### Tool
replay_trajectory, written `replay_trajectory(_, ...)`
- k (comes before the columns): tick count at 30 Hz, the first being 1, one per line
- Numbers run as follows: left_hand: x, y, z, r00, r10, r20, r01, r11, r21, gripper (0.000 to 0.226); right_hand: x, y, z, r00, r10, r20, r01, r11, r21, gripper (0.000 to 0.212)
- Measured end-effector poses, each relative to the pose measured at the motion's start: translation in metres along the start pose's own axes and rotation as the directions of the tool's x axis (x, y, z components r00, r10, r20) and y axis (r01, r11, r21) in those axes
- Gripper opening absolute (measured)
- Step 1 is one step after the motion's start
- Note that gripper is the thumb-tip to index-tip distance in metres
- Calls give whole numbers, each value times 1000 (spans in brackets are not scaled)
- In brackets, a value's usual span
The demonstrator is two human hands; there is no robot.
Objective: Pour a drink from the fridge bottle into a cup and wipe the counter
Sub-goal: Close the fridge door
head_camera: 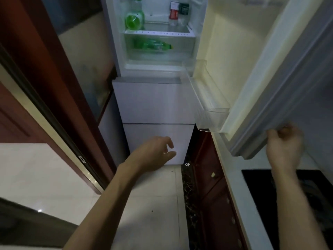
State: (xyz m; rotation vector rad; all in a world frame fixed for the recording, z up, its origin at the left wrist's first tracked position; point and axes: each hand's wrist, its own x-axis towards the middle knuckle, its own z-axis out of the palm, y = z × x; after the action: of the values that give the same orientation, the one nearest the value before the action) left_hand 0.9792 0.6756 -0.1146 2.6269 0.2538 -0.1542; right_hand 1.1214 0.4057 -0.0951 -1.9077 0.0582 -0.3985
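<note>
The white fridge [153, 103] stands ahead with its upper door [261, 83] swung open to the right. Inside, a large green bottle [134, 18] stands on the shelf at left. A second green bottle [153, 45] lies on its side in the clear drawer below. A red-labelled bottle [173, 13] and a dark-labelled one [183, 10] stand at the shelf's right. My right hand [283, 148] grips the bottom edge of the open door. My left hand [156, 152] hovers empty in front of the lower drawers, fingers loosely spread.
A white counter [239, 181] with a black cooktop [292, 199] runs along the right, under the open door. Red-brown cabinet fronts [210, 177] sit below it. A dark red door frame [59, 91] lines the left. Pale floor tiles [153, 204] lie underfoot.
</note>
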Motion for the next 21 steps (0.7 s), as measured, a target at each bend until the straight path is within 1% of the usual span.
replay_trajectory(3,-5,6,6,1000,-19,-15,19,999,-26,34,-9,2,11,998,-43,-45,43,999,7,30)
replay_trajectory(4,-9,9,7,999,-30,-25,29,999,-34,34,-12,1,14,998,-51,-21,52,998,36,28)
replay_trajectory(6,-13,13,6,999,-40,-37,37,998,-57,36,-13,0,21,997,-67,49,63,994,88,21)
replay_trajectory(8,-19,14,3,995,-61,-73,56,996,-75,39,-16,-6,30,985,-76,152,58,991,121,26)
replay_trajectory(10,-23,12,-1,989,-86,-118,71,989,-128,43,-24,-13,39,959,-98,267,56,985,160,29)
replay_trajectory(12,-25,8,-6,979,-111,-169,72,972,-224,47,-31,-19,49,921,-147,361,95,983,159,30)
replay_trajectory(15,-24,2,-15,954,-161,-255,39,905,-424,54,-36,-22,66,869,-190,456,140,980,140,30)
replay_trajectory(17,-21,-4,-22,933,-207,-294,24,851,-524,58,-38,-24,77,841,-200,503,163,980,116,28)
replay_trajectory(21,-9,-29,-38,914,-276,-297,13,753,-658,62,-44,-31,98,798,-227,559,213,973,90,30)
